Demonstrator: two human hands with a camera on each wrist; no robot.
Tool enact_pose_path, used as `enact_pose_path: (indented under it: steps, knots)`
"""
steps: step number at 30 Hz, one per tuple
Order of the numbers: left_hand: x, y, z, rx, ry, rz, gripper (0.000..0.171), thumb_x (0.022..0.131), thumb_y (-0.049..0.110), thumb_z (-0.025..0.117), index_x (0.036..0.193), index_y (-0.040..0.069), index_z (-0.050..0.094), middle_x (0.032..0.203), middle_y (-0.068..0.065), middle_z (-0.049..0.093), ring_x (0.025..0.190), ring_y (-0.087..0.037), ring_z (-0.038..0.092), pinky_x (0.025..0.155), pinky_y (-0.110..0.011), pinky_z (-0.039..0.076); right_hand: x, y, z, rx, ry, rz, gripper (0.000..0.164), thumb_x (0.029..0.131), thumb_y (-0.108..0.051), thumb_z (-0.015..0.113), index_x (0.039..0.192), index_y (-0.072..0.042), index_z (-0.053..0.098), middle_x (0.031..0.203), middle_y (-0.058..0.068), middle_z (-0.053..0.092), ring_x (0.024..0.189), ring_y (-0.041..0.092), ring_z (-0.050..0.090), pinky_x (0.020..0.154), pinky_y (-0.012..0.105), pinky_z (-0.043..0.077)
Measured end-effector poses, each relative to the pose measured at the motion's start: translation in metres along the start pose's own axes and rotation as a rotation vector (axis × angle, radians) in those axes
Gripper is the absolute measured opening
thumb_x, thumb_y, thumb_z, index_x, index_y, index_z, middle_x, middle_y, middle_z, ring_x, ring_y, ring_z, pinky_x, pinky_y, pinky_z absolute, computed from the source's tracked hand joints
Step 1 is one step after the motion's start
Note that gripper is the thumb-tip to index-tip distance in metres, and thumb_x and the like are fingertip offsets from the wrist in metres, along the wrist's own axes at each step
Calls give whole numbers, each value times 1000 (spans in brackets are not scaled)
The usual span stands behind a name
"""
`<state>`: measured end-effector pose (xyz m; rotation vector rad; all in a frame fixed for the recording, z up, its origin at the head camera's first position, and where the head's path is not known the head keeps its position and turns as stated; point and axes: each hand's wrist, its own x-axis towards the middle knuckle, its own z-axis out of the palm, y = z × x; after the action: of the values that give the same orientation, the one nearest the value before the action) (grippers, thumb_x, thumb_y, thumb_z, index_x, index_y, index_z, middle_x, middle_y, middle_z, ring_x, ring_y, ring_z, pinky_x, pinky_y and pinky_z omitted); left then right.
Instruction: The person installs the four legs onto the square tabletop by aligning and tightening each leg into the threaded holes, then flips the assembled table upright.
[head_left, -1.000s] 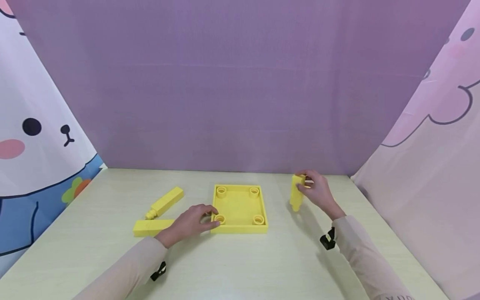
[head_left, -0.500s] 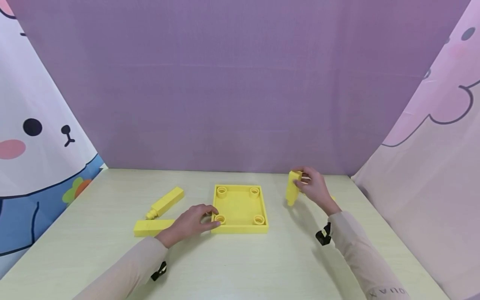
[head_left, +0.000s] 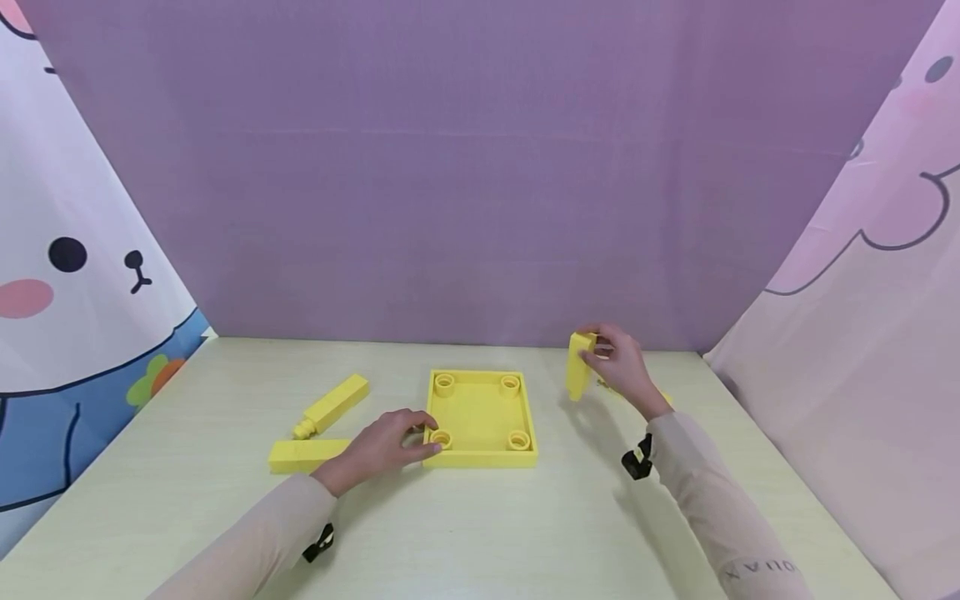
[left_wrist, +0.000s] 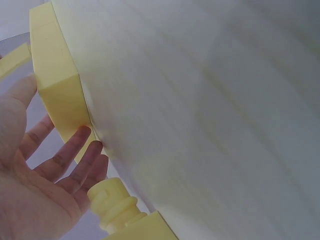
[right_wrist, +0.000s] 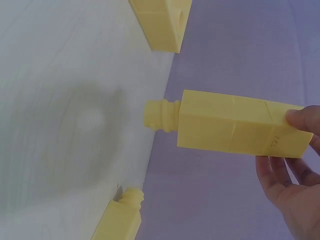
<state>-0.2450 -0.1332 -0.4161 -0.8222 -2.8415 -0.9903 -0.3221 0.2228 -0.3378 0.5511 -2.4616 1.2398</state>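
Note:
A square yellow panel (head_left: 480, 417) with a raised rim and a round socket at each corner lies on the table. My left hand (head_left: 382, 446) holds its near left corner, thumb at the rim; the left wrist view shows fingertips against the panel's side wall (left_wrist: 60, 60). To the panel's right, my right hand (head_left: 618, 362) grips a yellow square leg (head_left: 579, 367) by its upper end, raised above the table. Its threaded end (right_wrist: 162, 115) points down and is bare. Another yellow leg (right_wrist: 120, 217) lies below it, mostly hidden behind the right hand in the head view.
Two more yellow legs lie left of the panel: one slanted (head_left: 333, 404), one nearer (head_left: 303, 456) and partly covered by the left hand. A purple cloth (head_left: 480, 183) rises along the table's far edge, with patterned cloths at both sides.
My right hand has carried the leg a little leftward and up, away from me, uncovering part of the leg lying behind it. The left hand and the panel have stayed in place.

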Motion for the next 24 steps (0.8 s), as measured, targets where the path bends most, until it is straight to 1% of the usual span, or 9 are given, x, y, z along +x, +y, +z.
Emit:
enact_pose_path:
  steps: [3, 8, 14, 18, 22, 24]
  knots:
    - [0, 0, 0, 3, 8, -5, 30, 84, 34, 64, 104, 11, 63, 103, -1, 65, 98, -23, 59, 84, -42, 48, 4, 6, 3, -8, 1, -9, 31, 81, 3, 63, 112, 5, 58, 111, 24, 56, 99, 39, 59, 83, 44, 51]
    - [0, 0, 1, 10, 15, -6, 30, 84, 35, 64, 104, 12, 63, 102, 0, 65, 98, -22, 59, 84, -41, 48, 8, 4, 9, 6, -3, -21, 31, 80, 4, 63, 111, 4, 59, 111, 23, 56, 98, 39, 59, 82, 43, 51]
    - [0, 1, 0, 0, 1, -11, 31, 85, 35, 64, 104, 11, 63, 103, -1, 64, 99, -23, 59, 84, -41, 48, 12, 0, 17, 57, 4, -31, 31, 79, 8, 63, 110, 6, 59, 109, 25, 57, 98, 39, 60, 83, 41, 51]
    - [0, 1, 0, 0, -2, -6, 31, 85, 35, 63, 104, 11, 62, 103, -2, 64, 99, -24, 59, 84, -42, 48, 16, -2, 23, 88, -1, -40, 32, 79, 8, 63, 110, 6, 59, 112, 25, 56, 100, 39, 59, 85, 41, 50]
    - [0, 1, 0, 2, -1, -4, 31, 85, 35, 64, 105, 11, 62, 103, -2, 64, 99, -24, 59, 84, -42, 48, 20, -5, 28, 112, -7, -39, 32, 80, 7, 62, 111, 6, 58, 114, 23, 56, 102, 38, 57, 88, 42, 49]
    - [-1, 1, 0, 3, 1, -7, 31, 85, 35, 64, 105, 11, 62, 103, -2, 64, 99, -23, 59, 84, -42, 48, 19, -18, 28, 134, -12, -31, 32, 79, 9, 61, 111, 8, 58, 115, 25, 55, 102, 40, 56, 90, 46, 47]
